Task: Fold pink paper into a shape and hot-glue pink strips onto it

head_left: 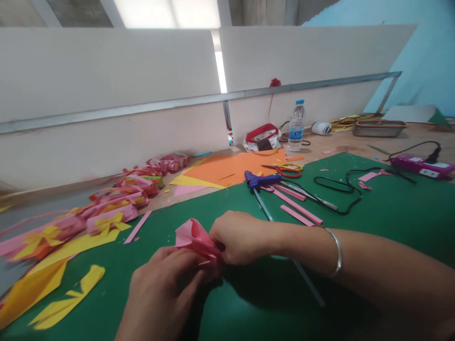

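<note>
Between my two hands is a folded pink paper piece [194, 233], its upper edge flaring open. My left hand [167, 279] grips it from below and the left, fingers closed round its lower part. From the right, my right hand [240, 237] pinches its side; the fingertips are partly hidden behind the paper. Just beyond my right hand lies a blue glue gun [261, 179] with a clear glue stick [263, 204]. Pink paper strips [296, 208] and scissors [289, 169] with red and yellow handles lie beside it.
A row of pink paper bags [113, 210] with yellow bows runs along the left. Yellow paper scraps [69, 298] lie nearer me. Orange sheets [234, 168], a water bottle [296, 127], a metal box [378, 128] and a purple power strip [423, 166] with a black cord stand farther back.
</note>
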A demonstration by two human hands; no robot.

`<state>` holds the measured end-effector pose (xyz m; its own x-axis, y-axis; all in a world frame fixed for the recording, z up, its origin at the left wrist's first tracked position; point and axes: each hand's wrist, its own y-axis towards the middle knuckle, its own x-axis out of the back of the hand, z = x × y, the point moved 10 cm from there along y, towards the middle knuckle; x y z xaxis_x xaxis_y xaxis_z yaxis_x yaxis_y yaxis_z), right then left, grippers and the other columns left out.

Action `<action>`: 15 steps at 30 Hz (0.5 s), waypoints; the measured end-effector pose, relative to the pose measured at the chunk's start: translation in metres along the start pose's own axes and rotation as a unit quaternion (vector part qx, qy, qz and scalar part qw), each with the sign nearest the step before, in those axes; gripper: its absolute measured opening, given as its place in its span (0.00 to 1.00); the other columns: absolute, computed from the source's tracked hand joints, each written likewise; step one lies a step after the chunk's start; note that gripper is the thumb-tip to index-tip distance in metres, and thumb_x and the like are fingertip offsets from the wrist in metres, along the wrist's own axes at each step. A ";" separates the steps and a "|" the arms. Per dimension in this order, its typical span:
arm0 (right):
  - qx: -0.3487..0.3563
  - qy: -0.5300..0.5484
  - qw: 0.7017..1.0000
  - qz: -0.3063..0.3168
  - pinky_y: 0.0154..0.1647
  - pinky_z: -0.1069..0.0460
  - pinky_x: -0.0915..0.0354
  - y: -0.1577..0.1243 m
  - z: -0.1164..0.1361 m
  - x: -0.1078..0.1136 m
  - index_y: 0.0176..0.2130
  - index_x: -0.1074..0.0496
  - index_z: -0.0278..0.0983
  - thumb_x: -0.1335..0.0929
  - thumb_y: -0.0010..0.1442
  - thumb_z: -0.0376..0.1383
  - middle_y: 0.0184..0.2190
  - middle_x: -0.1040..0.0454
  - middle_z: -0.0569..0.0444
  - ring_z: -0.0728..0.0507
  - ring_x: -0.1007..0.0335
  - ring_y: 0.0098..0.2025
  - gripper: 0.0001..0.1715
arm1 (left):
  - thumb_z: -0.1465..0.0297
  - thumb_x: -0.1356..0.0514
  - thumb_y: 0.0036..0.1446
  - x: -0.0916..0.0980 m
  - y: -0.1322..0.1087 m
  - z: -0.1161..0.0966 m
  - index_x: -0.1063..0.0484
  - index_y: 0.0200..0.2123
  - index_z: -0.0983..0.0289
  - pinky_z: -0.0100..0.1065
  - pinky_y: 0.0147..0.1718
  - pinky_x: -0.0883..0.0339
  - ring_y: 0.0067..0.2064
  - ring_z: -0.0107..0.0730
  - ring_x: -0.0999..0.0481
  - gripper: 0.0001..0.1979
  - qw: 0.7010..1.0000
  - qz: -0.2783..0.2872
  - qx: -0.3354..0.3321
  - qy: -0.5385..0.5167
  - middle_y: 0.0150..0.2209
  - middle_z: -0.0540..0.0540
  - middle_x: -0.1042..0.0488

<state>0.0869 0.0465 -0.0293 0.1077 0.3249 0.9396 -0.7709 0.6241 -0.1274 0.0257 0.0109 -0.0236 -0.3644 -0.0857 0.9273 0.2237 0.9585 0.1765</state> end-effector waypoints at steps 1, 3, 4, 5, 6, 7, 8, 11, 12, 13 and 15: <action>0.001 -0.006 1.000 -0.001 0.19 0.56 0.48 0.000 0.001 0.000 0.27 0.28 0.36 0.34 0.48 0.35 0.29 0.24 0.50 0.45 0.30 0.28 0.06 | 0.63 0.45 0.55 -0.001 0.000 -0.005 0.23 0.31 0.54 0.39 0.38 0.31 0.40 0.39 0.25 0.10 1.000 0.008 -0.012 0.016 0.36 0.50 0.21; 0.002 -0.017 1.000 -0.005 0.19 0.56 0.47 0.000 0.002 0.000 0.28 0.27 0.36 0.34 0.48 0.35 0.29 0.24 0.50 0.44 0.30 0.29 0.06 | 0.63 0.43 0.52 -0.004 0.000 -0.014 0.22 0.30 0.54 0.41 0.38 0.32 0.42 0.43 0.26 0.08 0.998 0.031 -0.035 0.053 0.37 0.51 0.21; 0.001 -0.019 1.000 -0.005 0.20 0.56 0.47 0.000 0.002 -0.001 0.29 0.27 0.36 0.34 0.48 0.35 0.29 0.23 0.49 0.44 0.29 0.29 0.07 | 0.63 0.41 0.50 -0.006 0.000 -0.017 0.22 0.30 0.53 0.42 0.38 0.33 0.42 0.44 0.26 0.07 0.996 0.039 -0.036 0.067 0.37 0.51 0.21; -0.001 -0.019 1.000 -0.005 0.20 0.57 0.46 0.000 0.001 -0.002 0.29 0.27 0.36 0.34 0.48 0.36 0.29 0.23 0.49 0.44 0.29 0.29 0.08 | 0.63 0.40 0.48 -0.006 0.000 -0.018 0.22 0.29 0.53 0.42 0.38 0.33 0.42 0.45 0.26 0.06 0.996 0.041 -0.031 0.078 0.37 0.51 0.21; -0.002 -0.017 1.000 -0.005 0.21 0.57 0.46 0.001 0.001 -0.002 0.30 0.26 0.37 0.34 0.48 0.36 0.29 0.23 0.50 0.44 0.29 0.29 0.08 | 0.63 0.39 0.47 -0.006 0.001 -0.018 0.22 0.29 0.53 0.43 0.38 0.33 0.40 0.45 0.26 0.06 0.995 0.040 -0.020 0.084 0.37 0.51 0.21; -0.001 -0.014 1.000 -0.005 0.21 0.57 0.46 0.002 0.000 -0.003 0.30 0.26 0.37 0.34 0.48 0.37 0.29 0.23 0.50 0.45 0.29 0.29 0.09 | 0.63 0.39 0.47 -0.006 0.001 -0.017 0.22 0.29 0.53 0.43 0.38 0.33 0.40 0.45 0.26 0.06 0.996 0.036 -0.007 0.085 0.36 0.51 0.21; -0.001 -0.010 1.000 -0.004 0.20 0.57 0.46 0.002 0.000 -0.004 0.30 0.26 0.37 0.34 0.48 0.38 0.28 0.24 0.50 0.45 0.29 0.29 0.09 | 0.63 0.40 0.48 -0.007 0.001 -0.016 0.22 0.28 0.53 0.43 0.38 0.33 0.39 0.44 0.26 0.07 0.996 0.034 0.002 0.081 0.36 0.52 0.21; 0.003 -0.005 1.000 -0.001 0.19 0.57 0.47 0.004 -0.002 -0.006 0.29 0.25 0.37 0.33 0.46 0.39 0.27 0.24 0.52 0.45 0.30 0.27 0.09 | 0.64 0.43 0.53 -0.012 0.000 -0.014 0.22 0.28 0.55 0.42 0.39 0.33 0.40 0.42 0.26 0.10 0.999 0.031 0.008 0.035 0.36 0.52 0.21; 0.002 -0.006 1.000 0.000 0.19 0.57 0.47 0.004 -0.003 -0.006 0.29 0.25 0.37 0.33 0.46 0.39 0.27 0.24 0.52 0.46 0.30 0.26 0.09 | 0.64 0.44 0.53 -0.013 -0.001 -0.013 0.22 0.28 0.56 0.41 0.40 0.33 0.40 0.41 0.26 0.10 0.999 0.028 0.008 0.014 0.36 0.52 0.21; 0.002 -0.007 1.000 0.000 0.19 0.57 0.47 0.004 -0.004 -0.006 0.29 0.25 0.37 0.32 0.45 0.38 0.27 0.24 0.52 0.46 0.31 0.26 0.09 | 0.64 0.44 0.54 -0.013 -0.001 -0.012 0.23 0.27 0.56 0.41 0.40 0.33 0.40 0.41 0.26 0.10 1.000 0.023 0.006 -0.007 0.36 0.51 0.21; 0.008 -0.009 1.000 0.000 0.19 0.56 0.47 0.004 -0.002 -0.005 0.29 0.25 0.37 0.33 0.46 0.38 0.27 0.23 0.52 0.46 0.31 0.26 0.10 | 0.64 0.44 0.54 -0.013 -0.003 -0.010 0.23 0.27 0.56 0.39 0.41 0.33 0.41 0.39 0.27 0.10 0.999 0.011 0.003 -0.042 0.37 0.51 0.22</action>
<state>0.0848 0.0487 -0.0353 0.0957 0.3119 0.9453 -0.7804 0.6130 -0.1232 0.0387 0.0066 -0.0327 -0.4338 -0.0413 0.9001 0.2275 0.9616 0.1537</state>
